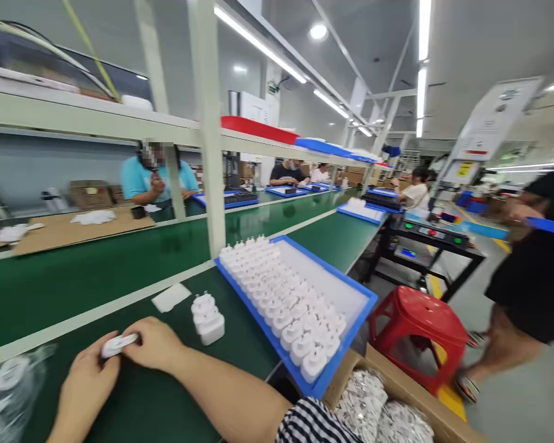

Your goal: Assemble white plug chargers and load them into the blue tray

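Note:
My left hand and my right hand meet low on the green work surface, both closed on one small white plastic part held between them. Just right of my hands stand two white plug adapters, touching each other. A small flat white piece lies behind them. Further right sits a blue tray with several rows of white plug adapters.
A clear plastic bag lies at the left edge. A cardboard box of silvery bagged items and a red stool stand right of the bench. A person in black walks the aisle. Other workers sit across the green conveyor.

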Demonstrator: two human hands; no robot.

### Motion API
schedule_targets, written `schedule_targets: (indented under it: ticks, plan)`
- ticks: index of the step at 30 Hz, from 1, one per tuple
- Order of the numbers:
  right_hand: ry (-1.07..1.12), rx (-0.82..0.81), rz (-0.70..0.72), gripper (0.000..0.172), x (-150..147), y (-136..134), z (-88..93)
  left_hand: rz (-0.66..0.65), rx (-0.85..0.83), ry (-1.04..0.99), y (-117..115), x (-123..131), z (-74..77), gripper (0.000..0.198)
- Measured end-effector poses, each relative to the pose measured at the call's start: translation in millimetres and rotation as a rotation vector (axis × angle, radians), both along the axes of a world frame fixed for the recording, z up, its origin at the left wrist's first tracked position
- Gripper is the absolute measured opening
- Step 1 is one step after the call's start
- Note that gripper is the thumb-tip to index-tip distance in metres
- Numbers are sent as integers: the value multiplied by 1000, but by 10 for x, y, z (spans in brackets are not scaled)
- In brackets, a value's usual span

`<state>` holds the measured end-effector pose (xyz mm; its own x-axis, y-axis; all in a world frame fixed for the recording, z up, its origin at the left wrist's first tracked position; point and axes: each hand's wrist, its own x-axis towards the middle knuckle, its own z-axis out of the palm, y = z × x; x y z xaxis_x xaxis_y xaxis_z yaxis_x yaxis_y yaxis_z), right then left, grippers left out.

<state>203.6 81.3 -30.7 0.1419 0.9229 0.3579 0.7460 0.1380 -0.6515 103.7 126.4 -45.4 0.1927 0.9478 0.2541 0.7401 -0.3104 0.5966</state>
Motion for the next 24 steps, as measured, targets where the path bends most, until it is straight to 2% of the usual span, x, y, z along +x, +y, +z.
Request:
schedule_targets:
  ticks: [2, 6, 9, 13, 16, 18, 21, 24]
  plan:
    - [17, 36, -74, 19, -20, -61, 25, -55, 38, -102, -118, -63, 24, 27]
    - [97, 33, -9, 18, -71, -94, -2, -104, 33, -235, -298, -22, 128, 33]
    - [141, 24, 82, 19, -90, 0, -66, -1, 53, -221, -269, -42, 128, 32]
    - [170, 18, 149, 20, -73, 69, -104, -38, 34, -240, -275, -113, 59, 34]
    - [182, 13, 153, 21, -50, 75, -113, 2, 75, -238, -253, -149, 99, 32]
    - [181, -17, 129, 21, -48, 87, -119, 61, 122, -241, -148, -198, 211, 30]
    - [162, -70, 104, 21, -65, 109, -125, 224, 191, -229, 157, -351, 469, 31]
    - [136, -72, 123, 21, -88, 115, -123, 383, 254, -64, 535, -636, 703, 36]
